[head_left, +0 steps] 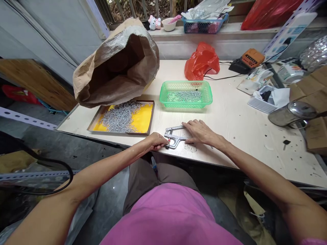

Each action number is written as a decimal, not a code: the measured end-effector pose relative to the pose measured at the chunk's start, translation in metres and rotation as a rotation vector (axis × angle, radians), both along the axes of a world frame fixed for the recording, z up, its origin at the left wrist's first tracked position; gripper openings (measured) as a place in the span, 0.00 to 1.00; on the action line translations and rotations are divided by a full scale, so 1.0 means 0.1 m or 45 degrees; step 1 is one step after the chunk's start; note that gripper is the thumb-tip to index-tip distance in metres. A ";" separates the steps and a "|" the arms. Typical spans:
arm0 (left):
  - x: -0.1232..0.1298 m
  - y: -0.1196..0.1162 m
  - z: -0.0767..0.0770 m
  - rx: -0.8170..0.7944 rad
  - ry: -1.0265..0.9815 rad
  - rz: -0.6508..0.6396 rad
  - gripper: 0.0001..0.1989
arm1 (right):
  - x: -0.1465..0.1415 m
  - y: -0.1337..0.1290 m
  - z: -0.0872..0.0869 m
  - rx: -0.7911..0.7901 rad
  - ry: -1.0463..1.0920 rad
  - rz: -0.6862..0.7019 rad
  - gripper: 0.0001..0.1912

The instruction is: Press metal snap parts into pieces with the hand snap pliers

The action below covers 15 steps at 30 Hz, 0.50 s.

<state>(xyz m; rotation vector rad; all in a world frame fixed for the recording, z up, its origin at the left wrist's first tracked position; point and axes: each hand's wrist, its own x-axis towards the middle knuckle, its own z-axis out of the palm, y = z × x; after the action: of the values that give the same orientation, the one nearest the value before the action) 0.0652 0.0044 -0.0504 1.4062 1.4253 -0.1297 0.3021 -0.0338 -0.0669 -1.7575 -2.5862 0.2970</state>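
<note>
Grey metal pliers (174, 139) with two long handles and a small red part at the jaw lie near the table's front edge. My right hand (200, 132) grips the handle ends, the fingers on the far handle and the thumb by the near one. At the jaw, the fingertips of my left hand (156, 141) are pinched together. Whatever they hold there is too small to make out. Left of the pliers, a shallow tray (152, 117) with a yellow bottom carries a heap of small silvery metal pieces (119, 117). More such pieces lie in a green plastic basket (186, 104) beyond the pliers.
A large open paper sack (117, 68) leans over the tray's back edge. Behind the basket are a red plastic bag (201, 63) and an orange-black battery charger (249, 60) with a cord. A metal pot (292, 114) and cardboard boxes (316, 129) crowd the right side.
</note>
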 end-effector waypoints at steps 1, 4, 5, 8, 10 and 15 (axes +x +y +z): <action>0.01 -0.03 0.01 0.202 0.056 -0.081 0.12 | -0.01 -0.01 0.00 0.004 0.019 0.003 0.39; 0.11 -0.11 0.02 0.901 0.121 -0.422 0.11 | -0.05 -0.05 -0.01 0.028 0.085 0.006 0.39; 0.16 -0.12 0.01 1.069 0.093 -0.556 0.15 | -0.05 -0.07 -0.01 0.032 0.099 0.004 0.40; 0.36 -0.05 -0.06 1.257 -0.033 -0.916 0.31 | -0.03 -0.11 0.01 0.013 0.119 0.005 0.44; 0.45 0.03 -0.11 1.225 -0.067 -1.051 0.33 | 0.01 -0.13 0.05 -0.027 0.105 -0.026 0.45; 0.52 0.10 -0.12 1.227 0.033 -1.176 0.27 | 0.05 -0.13 0.16 -0.102 -0.005 -0.028 0.26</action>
<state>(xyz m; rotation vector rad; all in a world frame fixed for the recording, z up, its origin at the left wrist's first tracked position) 0.1174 0.0147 -0.0625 2.7940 0.7220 -0.0362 0.3069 -0.0473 -0.0511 -1.8122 -2.5909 0.4029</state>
